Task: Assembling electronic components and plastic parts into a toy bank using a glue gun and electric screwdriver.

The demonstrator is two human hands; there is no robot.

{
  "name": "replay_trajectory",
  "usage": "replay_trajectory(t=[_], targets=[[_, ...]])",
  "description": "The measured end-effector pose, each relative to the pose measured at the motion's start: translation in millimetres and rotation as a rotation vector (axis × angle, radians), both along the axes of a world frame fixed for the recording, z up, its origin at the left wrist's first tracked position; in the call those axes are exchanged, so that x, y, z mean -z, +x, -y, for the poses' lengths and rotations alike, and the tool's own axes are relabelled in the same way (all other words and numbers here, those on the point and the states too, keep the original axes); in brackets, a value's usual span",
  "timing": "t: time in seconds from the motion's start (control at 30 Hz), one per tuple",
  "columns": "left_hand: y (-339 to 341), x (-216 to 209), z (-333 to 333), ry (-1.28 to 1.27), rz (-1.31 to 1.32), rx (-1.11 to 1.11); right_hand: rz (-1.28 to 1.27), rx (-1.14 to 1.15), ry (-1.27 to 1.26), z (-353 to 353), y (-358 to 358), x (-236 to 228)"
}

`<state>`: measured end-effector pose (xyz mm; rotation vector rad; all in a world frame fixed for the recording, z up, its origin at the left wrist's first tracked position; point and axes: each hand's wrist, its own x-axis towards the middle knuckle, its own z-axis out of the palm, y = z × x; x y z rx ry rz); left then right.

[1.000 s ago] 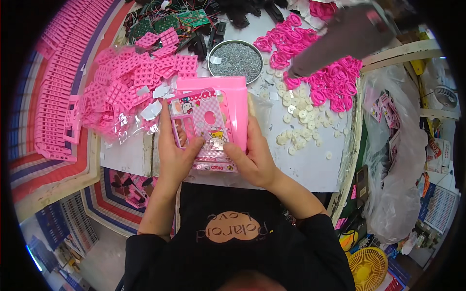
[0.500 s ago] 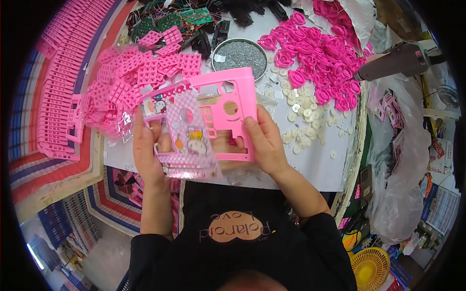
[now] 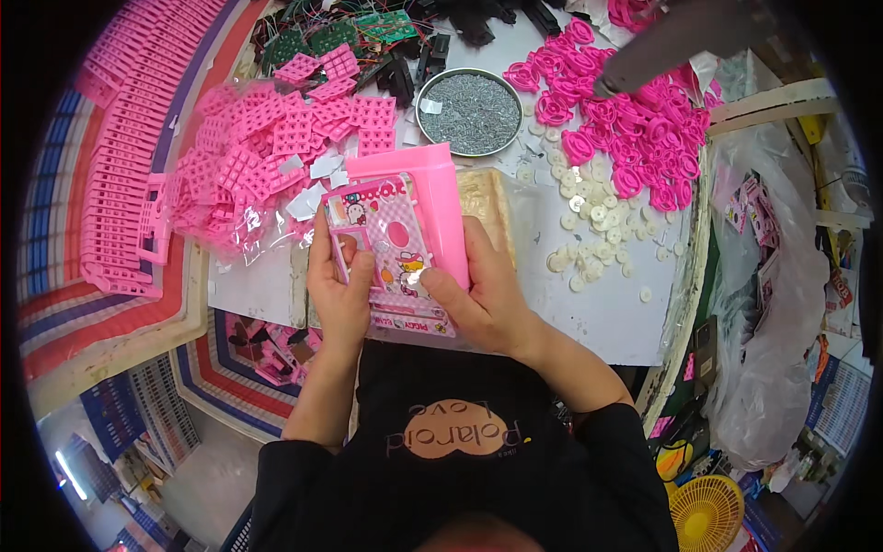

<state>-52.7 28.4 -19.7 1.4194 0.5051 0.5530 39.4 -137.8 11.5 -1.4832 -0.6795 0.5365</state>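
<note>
A printed clear panel [image 3: 405, 237], with pink checks and cartoon figures, lies against a pink plastic housing [image 3: 440, 179] in front of my chest. My left hand [image 3: 338, 302] is closed on the panel's left edge, its thumb on the front. My right hand [image 3: 495, 302] grips the housing's right side, and its thumb presses on the panel's lower right part. The fingers behind both pieces are hidden. Just beyond the housing, a tan block [image 3: 487, 198] lies on the white tabletop [image 3: 607, 322].
Pink button pads [image 3: 292, 133] are heaped at the left, by paper scraps [image 3: 308, 204]. A round tin [image 3: 471, 154] holds small screws. Pink rings [image 3: 635, 138] and white discs [image 3: 598, 221] spread at the right. A grey powered screwdriver [image 3: 681, 48] hangs over the rings. Pink housings [image 3: 138, 120] stand stacked far left.
The panel and housing, spread apart before, are now brought together. My left hand has moved right, and the housing has turned. In the picture, the screwdriver sits higher and farther left.
</note>
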Motion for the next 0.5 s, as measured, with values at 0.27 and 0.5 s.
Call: replay_trajectory(t=[0.27,0.5], targets=[[-7,-9,1,0.14,-0.067,0.006,0.171,-0.201,-0.096,10,17,0],[-9,-17,8,0.109,-0.008,-0.046,-0.195,-0.293,0.091,10,17,11]])
